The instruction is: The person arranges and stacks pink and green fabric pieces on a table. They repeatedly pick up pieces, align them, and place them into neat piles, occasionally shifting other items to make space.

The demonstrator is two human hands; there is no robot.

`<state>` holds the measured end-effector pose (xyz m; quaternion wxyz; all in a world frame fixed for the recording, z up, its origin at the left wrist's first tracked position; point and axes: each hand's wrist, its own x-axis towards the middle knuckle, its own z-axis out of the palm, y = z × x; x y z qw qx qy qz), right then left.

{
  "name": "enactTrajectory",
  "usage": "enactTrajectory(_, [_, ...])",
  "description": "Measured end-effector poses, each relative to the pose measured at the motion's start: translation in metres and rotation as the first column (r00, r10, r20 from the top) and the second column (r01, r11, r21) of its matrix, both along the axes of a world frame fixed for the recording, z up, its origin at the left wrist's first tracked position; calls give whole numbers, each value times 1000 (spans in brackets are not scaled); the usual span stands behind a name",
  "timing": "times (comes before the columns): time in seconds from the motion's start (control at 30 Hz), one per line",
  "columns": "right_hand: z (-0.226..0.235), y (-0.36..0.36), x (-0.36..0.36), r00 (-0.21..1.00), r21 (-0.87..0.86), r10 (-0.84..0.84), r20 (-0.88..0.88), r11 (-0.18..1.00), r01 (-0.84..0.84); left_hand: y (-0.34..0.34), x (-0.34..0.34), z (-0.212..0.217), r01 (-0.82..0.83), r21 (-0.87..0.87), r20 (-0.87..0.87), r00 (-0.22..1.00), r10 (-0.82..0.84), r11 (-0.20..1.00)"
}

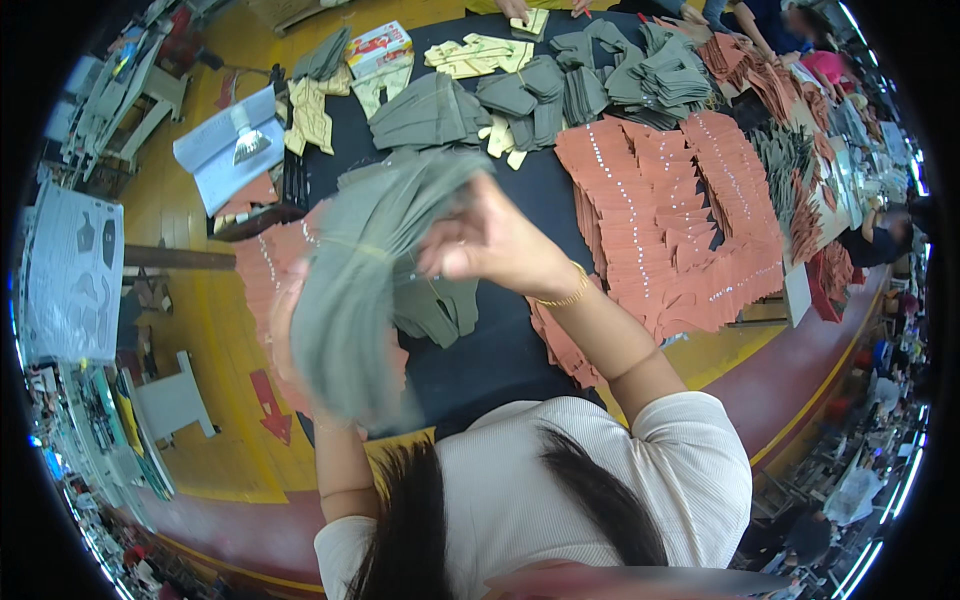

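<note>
A thick bundle of grey-green cut fabric pieces [350, 290], tied round with a thin pale strip, is held up over the dark table, smeared by motion. Its left side is in my left hand [287, 325], whose fingers are mostly hidden behind the cloth. With fingers curled, my right hand [490, 235] grips the upper right edge of the bundle. Just below it lies another grey-green stack [440, 310]. Salmon-coloured cut pieces [270, 262] show on the table behind my left hand.
Large salmon fabric stacks [640, 220] cover the table's right side. Farther back lie grey-green stacks [430, 108], pale yellow pieces [480, 56] and a small printed box [380, 48]. A lamp [248, 140] stands over papers at left. Other people's hands [515, 12] work at the far edge.
</note>
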<state>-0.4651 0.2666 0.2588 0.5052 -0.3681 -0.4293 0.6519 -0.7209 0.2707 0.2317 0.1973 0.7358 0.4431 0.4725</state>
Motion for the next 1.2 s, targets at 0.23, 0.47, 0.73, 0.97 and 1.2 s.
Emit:
enactTrajectory(0.23, [-89, -94, 10, 810, -212, 383, 445, 923, -320, -93, 5, -104, 526, -707, 688, 666, 288, 473])
enactTrajectory(0.47, [-184, -110, -15, 954, -342, 168, 247, 937, -77, -98, 7, -183, 559, -735, 669, 688, 280, 384])
enactTrajectory(0.73, [-235, -87, -26, 972, -388, 88, 217, 922, 4, -72, 0, -211, 464, -786, 602, 724, 336, 408])
enactTrajectory(0.97, [-224, -64, 19, 846, -279, 145, 514, 960, 5, -74, 2, -208, 344, -815, 494, 833, 249, 467])
enactTrajectory(1.2, [-205, 103, 76, 655, 110, -286, 699, 949, 297, -71, -16, -185, 250, -834, 394, 894, 215, 493])
